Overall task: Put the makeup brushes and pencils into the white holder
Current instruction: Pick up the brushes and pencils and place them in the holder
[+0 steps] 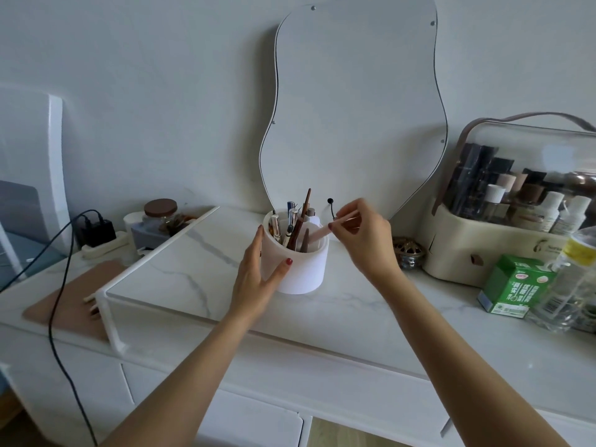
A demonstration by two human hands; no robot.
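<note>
A round white holder [304, 269] stands on the marble top in front of the mirror. Several brushes and pencils [292, 227] stick up out of it, among them a long brown-handled brush. My left hand [258, 275] wraps the holder's left side, thumb on its front wall. My right hand [364, 235] is just right of the rim and pinches a pale pink pencil [321, 233], which slants down with its lower end inside the holder.
A wavy mirror [351, 108] leans on the wall behind. A clear-lidded cosmetics case [503, 243] sits at right, with a green carton [516, 285] and a plastic bottle [567, 285] before it. A white rack edge [109, 304], a jar [160, 214] and a charger cable [61, 285] are at left.
</note>
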